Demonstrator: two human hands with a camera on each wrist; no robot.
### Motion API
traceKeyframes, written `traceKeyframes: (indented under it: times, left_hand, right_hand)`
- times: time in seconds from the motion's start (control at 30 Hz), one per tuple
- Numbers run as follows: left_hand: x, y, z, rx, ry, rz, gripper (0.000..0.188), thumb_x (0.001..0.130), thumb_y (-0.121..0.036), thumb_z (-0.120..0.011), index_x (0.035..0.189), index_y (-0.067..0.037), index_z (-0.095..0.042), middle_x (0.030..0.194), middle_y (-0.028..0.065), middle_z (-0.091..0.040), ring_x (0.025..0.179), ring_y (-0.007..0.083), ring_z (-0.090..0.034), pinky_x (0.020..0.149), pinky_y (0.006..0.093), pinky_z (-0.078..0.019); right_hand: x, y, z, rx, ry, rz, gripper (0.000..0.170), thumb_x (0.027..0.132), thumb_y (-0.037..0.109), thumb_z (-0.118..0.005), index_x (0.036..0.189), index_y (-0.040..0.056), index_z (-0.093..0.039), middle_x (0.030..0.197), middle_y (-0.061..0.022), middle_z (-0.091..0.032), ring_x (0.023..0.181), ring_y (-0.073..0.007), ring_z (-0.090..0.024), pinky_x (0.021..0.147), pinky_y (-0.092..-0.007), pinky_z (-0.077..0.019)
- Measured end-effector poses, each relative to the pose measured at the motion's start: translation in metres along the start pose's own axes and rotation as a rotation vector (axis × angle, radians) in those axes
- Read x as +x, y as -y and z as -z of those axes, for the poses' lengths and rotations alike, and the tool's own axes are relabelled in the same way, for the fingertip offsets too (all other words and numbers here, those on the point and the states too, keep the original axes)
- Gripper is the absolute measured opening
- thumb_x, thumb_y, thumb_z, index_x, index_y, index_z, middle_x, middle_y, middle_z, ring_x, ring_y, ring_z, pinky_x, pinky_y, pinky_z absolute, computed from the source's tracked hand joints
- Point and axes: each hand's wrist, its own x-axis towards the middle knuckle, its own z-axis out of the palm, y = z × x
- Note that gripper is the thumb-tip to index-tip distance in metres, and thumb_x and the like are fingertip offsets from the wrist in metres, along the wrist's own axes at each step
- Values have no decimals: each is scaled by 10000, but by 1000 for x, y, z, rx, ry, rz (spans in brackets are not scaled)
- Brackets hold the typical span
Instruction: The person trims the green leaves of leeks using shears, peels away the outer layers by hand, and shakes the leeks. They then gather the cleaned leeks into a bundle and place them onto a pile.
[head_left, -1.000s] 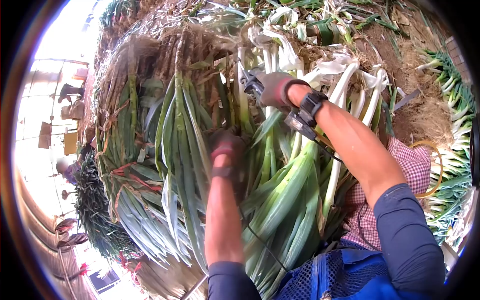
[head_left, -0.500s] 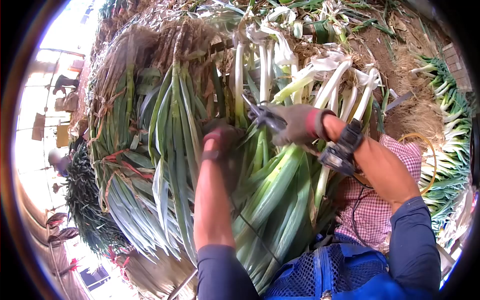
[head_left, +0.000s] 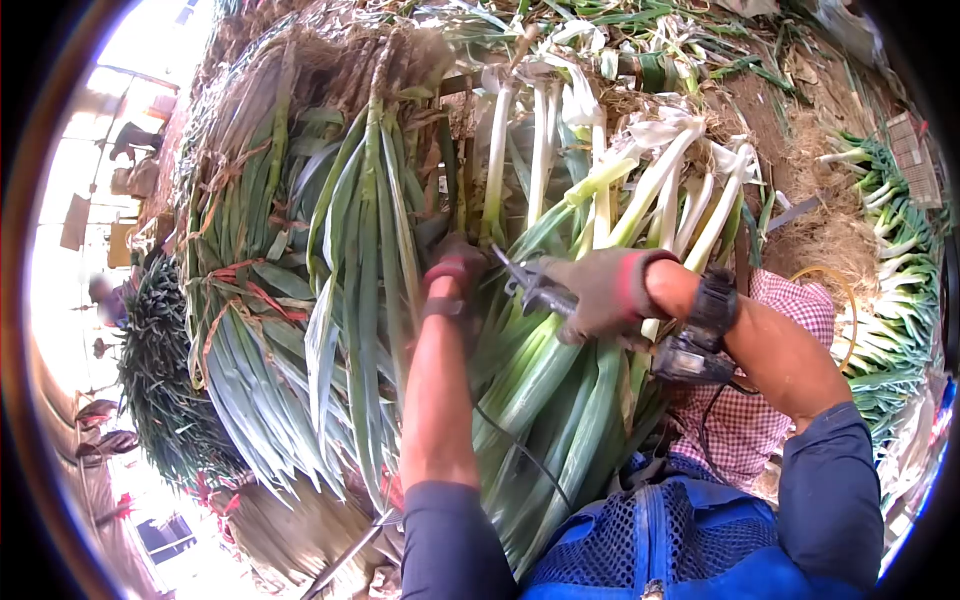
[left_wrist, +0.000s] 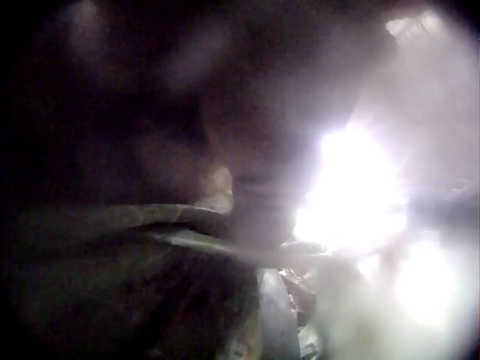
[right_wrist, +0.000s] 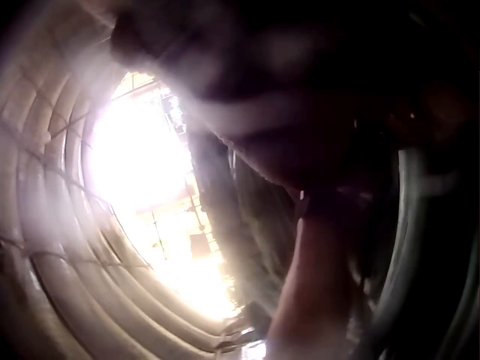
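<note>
Brown litter (head_left: 828, 240) lies beside the leeks (head_left: 540, 372). We note right hand (head_left: 608, 287) curled round a tool (head_left: 548, 294); left hand (head_left: 456, 262) among stalks, opening and hold we cannot tell.

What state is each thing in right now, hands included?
Left hand, gloved, fingers hidden.
Right hand, gloved, gripping thin-tipped tool.
Thin-tipped tool, held; on or off unclear.
Leeks at left, root ends brown.
Leeks in middle, stalks bare white.
Leeks at far right, laid in a row.
</note>
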Motion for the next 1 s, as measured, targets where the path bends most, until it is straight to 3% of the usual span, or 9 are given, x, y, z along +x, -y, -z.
traceKeyframes:
  times: [0.13, 0.23, 0.3, 0.43, 0.5, 0.53, 0.7, 0.83, 1.0]
  left_hand:
    - [6, 4, -6, 49, 23, 2, 404, 802, -225, -840, 1124, 9, -771, 1088, 247, -775, 1035, 387, -746, 895, 445, -565]
    - [20, 23, -17, 33, -83, 10, 396, 803, -229, -817, 1116, 8, -770, 1127, 279, -757, 1049, 418, -738, 898, 450, -567]
    - [-11, -17, 7, 63, -8, 55, 409, 793, -236, -805, 1121, 6, -770, 1155, 285, -746, 1069, 435, -729, 893, 454, -571]
    - [20, 10, -8, 95, 90, 40, 409, 815, -280, -791, 1117, -5, -780, 1165, 271, -749, 1079, 427, -734, 872, 457, -574]
    - [18, 6, -3, 38, 79, 57, 541, 760, -466, -880, 1093, -45, -805, 1128, 214, -778, 1063, 381, -757, 919, 431, -593]
    - [15, 3, -4, 34, 82, 54, 541, 760, -466, -880, 1093, -45, -805, 1128, 214, -778, 1063, 381, -757, 919, 431, -593]
    - [-1, -17, 2, 100, -33, 214, 535, 739, -479, -889, 1073, -68, -818, 1157, 211, -774, 1080, 360, -760, 917, 428, -599]
    - [14, 1, -11, 237, 45, 67, 525, 729, -468, -886, 1064, -70, -821, 1162, 213, -772, 1082, 371, -759, 912, 431, -603]
    - [-21, -29, 15, 149, 7, 143, 474, 735, -421, -863, 1059, -78, -827, 1139, 213, -779, 1059, 361, -768, 901, 430, -604]
  right_hand:
    - [1, 9, 19, 67, 2, -120, 938, 813, 358, -771, 1624, 107, -370, 1029, -207, -752, 879, -344, -761, 822, -433, -598]
    - [18, 2, 2, -63, -40, 10, 875, 820, 345, -779, 1591, 117, -433, 1091, -225, -758, 1000, -353, -756, 892, -441, -587]
    - [18, 1, 7, -61, -97, -24, 883, 816, 349, -785, 1592, 117, -432, 1094, -223, -756, 1004, -352, -755, 896, -443, -584]
    - [18, 0, -1, -54, -77, 8, 934, 818, 347, -787, 1626, 122, -376, 1075, -220, -756, 938, -336, -766, 861, -435, -597]
    - [2, 11, 5, 3, -53, -40, 969, 834, 346, -775, 1662, 148, -312, 1042, -210, -753, 881, -324, -770, 839, -426, -600]
    - [0, 11, 12, 44, -32, -144, 989, 841, 365, -769, 1677, 154, -286, 1031, -205, -745, 889, -328, -763, 846, -422, -592]
    - [7, -6, -10, 89, -51, 47, 976, 850, 377, -784, 1677, 173, -310, 1030, -193, -747, 919, -323, -756, 858, -427, -583]
    - [-3, 11, 10, 149, -21, -137, 986, 849, 357, -796, 1677, 158, -297, 1028, -217, -746, 918, -322, -756, 859, -418, -584]
    - [3, 5, -1, 37, -147, 1, 890, 843, 392, -784, 1599, 121, -400, 1054, -221, -741, 941, -339, -755, 885, -427, -579]
